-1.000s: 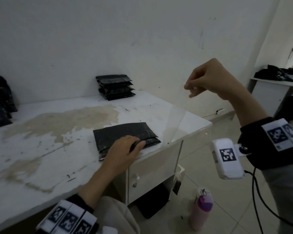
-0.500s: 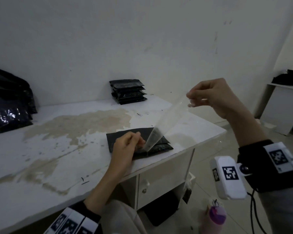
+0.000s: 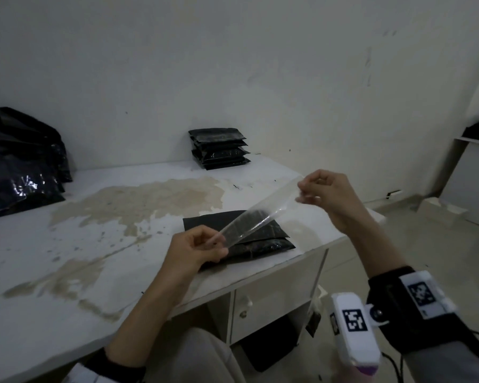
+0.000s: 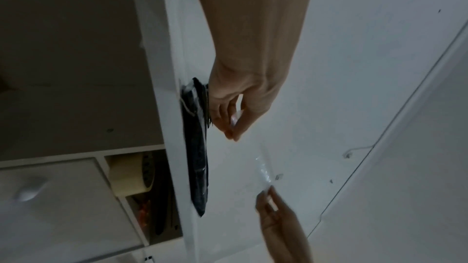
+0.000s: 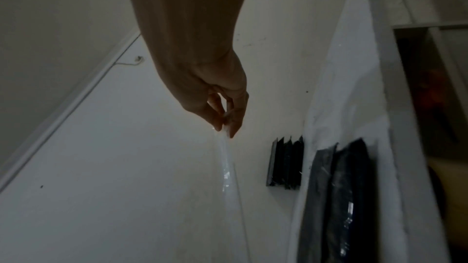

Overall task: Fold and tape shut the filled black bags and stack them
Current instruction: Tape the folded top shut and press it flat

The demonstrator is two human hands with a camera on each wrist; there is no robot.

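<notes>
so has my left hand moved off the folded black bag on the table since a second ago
Yes. The left hand lay flat on the folded black plastic bag earlier; now it is raised off it, pinching the lower end of the clear tape strip.

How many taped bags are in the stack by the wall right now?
4, piled one on another in the stack at the back of the table, against the wall; the right wrist view shows four edges too. A thinner one could hide between them.

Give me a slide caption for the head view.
Both hands stretch a clear tape strip above the folded black bag on the white table.
</notes>
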